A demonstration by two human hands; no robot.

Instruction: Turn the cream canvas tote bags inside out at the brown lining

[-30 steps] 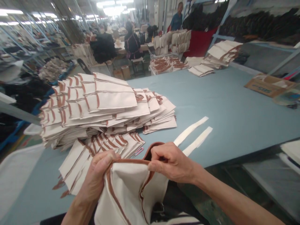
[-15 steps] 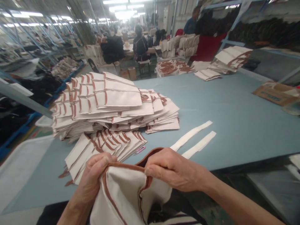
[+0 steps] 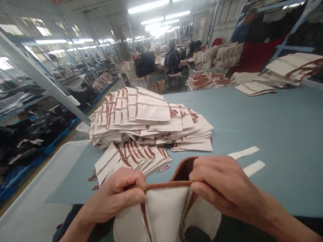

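A cream fabric piece with brown-bound edges and seams hangs between my hands at the table's near edge. My left hand pinches its brown top edge at one seam. My right hand grips the same edge farther right, so the stretch between them is pulled straight. Behind, the brown band of the opening curves up toward my right hand. Past my left hand lies a fanned stack of similar cream pieces, and beside it are small pink thread snips.
A tall pile of cream pieces stands on the blue-green table. Two white strips lie right of my hands. More pieces sit at the far right. A white bin stands left; a person sits beyond.
My left hand has shifted along the brown edge to a seam, and the edge between my hands is now taut and level. The view has turned left.
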